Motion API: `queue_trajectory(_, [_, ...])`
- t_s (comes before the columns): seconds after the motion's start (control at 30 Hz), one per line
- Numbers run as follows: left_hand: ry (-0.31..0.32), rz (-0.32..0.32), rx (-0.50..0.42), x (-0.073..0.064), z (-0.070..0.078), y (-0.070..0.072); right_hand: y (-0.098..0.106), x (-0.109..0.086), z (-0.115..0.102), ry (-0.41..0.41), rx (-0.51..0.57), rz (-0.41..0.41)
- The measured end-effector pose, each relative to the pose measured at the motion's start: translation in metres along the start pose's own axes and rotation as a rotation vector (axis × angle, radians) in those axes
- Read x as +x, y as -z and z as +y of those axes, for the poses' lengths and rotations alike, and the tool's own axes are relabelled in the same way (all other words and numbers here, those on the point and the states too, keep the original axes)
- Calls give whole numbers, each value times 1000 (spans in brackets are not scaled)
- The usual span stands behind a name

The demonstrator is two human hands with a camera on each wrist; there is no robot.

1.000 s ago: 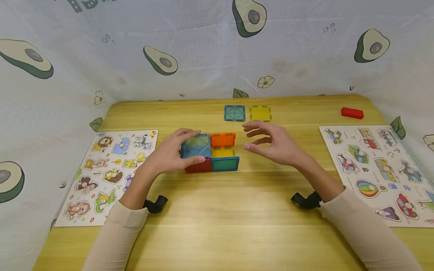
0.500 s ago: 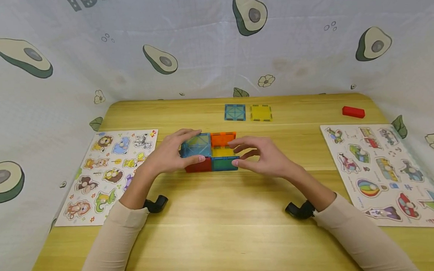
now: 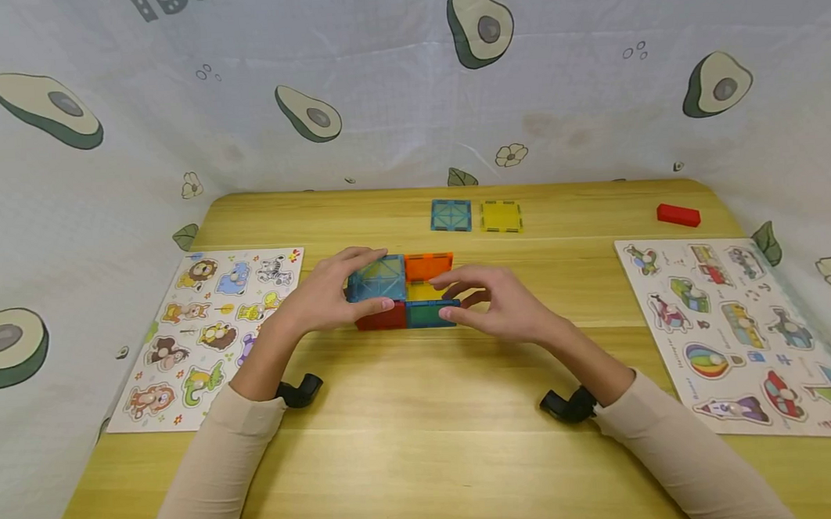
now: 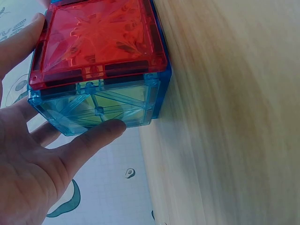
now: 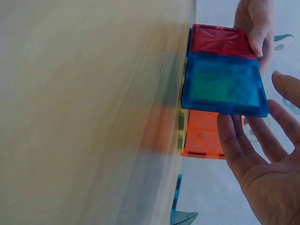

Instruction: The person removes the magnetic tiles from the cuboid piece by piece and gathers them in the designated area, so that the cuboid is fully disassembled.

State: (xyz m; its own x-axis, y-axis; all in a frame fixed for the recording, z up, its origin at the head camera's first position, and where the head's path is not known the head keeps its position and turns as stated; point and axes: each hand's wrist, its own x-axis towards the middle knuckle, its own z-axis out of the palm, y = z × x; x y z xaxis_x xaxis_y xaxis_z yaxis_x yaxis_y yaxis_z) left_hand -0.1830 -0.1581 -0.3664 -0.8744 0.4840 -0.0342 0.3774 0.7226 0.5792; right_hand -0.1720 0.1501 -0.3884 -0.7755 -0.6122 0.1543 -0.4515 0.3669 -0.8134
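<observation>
A small box of see-through magnetic tiles sits mid-table. Its left half has a light-blue tile (image 3: 380, 281) on top and a red tile (image 4: 101, 37) in front. The right half lacks a top: a blue tile (image 5: 225, 84) stands in front, an orange tile (image 3: 428, 267) behind, a yellow tile (image 3: 423, 292) lies between. My left hand (image 3: 329, 294) holds the left half, thumb along its top front edge, fingers round the far side. My right hand (image 3: 506, 306) is at the box's right end, fingers loosely bent, fingertips right at the blue tile's edge, thumb raised apart.
Behind the box lie a flat blue tile (image 3: 451, 215) and a flat yellow tile (image 3: 501, 216). An animal puzzle board (image 3: 201, 333) is at the left, a vehicle puzzle board (image 3: 729, 329) at the right. A red block (image 3: 678, 215) lies back right, before an avocado-print curtain (image 3: 392, 72).
My right hand has moved left, from beside the box to its open right half, and now overlaps the blue tile. The left hand and the tiles have stayed in place.
</observation>
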Motion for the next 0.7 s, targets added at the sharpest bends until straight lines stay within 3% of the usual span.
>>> queue_trajectory(0.7, [-17,-2,-5,0,0,0,-15,15,-3,44,-122,-46])
